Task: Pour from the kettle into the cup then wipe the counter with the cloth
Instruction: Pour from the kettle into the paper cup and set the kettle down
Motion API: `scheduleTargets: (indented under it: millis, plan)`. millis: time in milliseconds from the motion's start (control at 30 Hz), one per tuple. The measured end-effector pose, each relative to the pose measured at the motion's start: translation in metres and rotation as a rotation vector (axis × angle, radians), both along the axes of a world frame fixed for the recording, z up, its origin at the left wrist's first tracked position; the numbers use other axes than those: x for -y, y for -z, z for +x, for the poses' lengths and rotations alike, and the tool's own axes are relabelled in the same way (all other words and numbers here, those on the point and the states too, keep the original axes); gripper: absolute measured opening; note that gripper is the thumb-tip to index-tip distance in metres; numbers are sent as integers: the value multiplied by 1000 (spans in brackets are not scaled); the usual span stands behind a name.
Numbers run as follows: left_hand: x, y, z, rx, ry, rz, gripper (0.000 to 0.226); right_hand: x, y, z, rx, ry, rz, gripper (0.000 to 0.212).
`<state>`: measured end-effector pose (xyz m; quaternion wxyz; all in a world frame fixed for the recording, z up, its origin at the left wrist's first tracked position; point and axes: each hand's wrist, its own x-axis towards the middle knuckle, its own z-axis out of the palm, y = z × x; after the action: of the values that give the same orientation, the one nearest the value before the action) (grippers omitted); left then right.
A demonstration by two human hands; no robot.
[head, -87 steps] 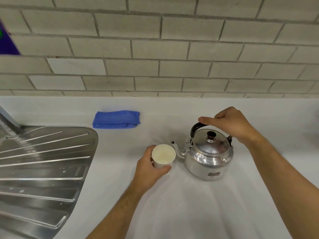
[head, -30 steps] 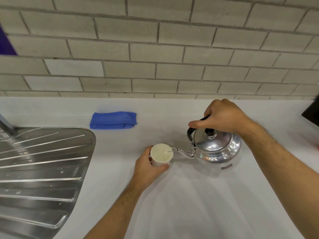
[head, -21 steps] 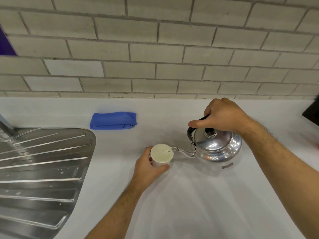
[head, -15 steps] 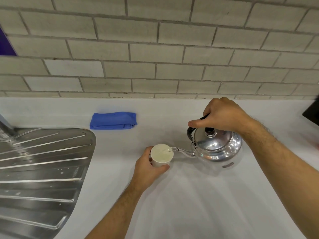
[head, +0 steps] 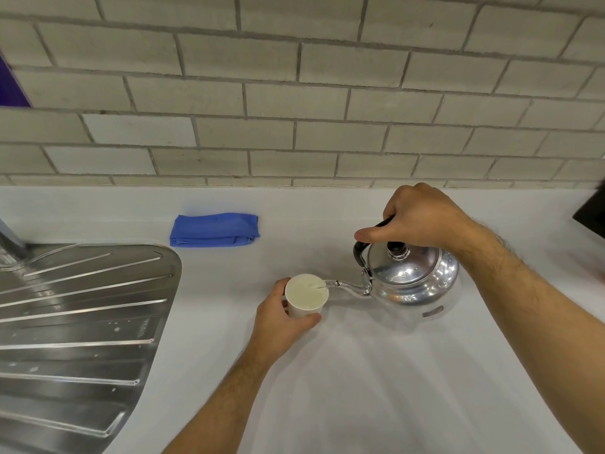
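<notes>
Pour under way. Our right hand [head: 422, 217], right of centre, is wrapped tight around the black handle [head: 359, 252] of the kettle [head: 414, 278], which is tipped left so the spout [head: 347, 286] reaches over the cup [head: 306, 295] at centre frame. Our left hand [head: 278, 324] curls around the cup's side, steadying it on the counter [head: 376, 388].

To do well: hold the tilt shallow, spout tip inside the rim, cup braced.

Versus half a second ago: pose practically unchanged. The cloth [head: 214, 230] lies folded, upper left of the cup, untouched.
</notes>
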<state>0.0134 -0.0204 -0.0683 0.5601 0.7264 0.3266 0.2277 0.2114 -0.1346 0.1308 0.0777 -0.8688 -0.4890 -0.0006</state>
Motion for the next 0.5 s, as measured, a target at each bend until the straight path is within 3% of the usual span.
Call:
scheduleTargets:
  millis: [500]
  plan:
    - [1, -4, -2, -11, -2, -5, 66, 0, 3, 7, -39, 18, 15, 72]
